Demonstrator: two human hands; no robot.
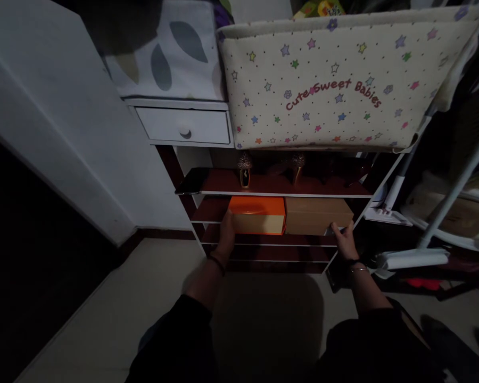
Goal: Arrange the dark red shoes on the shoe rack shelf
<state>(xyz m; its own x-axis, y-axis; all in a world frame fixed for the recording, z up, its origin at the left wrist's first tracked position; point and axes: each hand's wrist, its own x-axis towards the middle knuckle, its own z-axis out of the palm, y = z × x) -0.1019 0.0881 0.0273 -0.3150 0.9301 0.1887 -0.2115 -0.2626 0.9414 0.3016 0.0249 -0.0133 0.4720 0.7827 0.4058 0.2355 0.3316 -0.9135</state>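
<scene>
Two boxes lie side by side on a middle shelf of a dark red shoe rack [271, 246]: an orange box [257, 214] on the left and a brown cardboard box [317, 214] on the right. My left hand [226, 230] presses against the left end of the orange box. At the right end of the brown box, my right hand [343, 238] holds its lower corner. Both wrists wear bands.
A pair of glittery high heels [245, 170] stands on the shelf above. A white drawer [186, 125] and a star-printed fabric cot [331, 80] sit on top. A white door [59, 127] is at left. White stand legs [415, 258] lie at right.
</scene>
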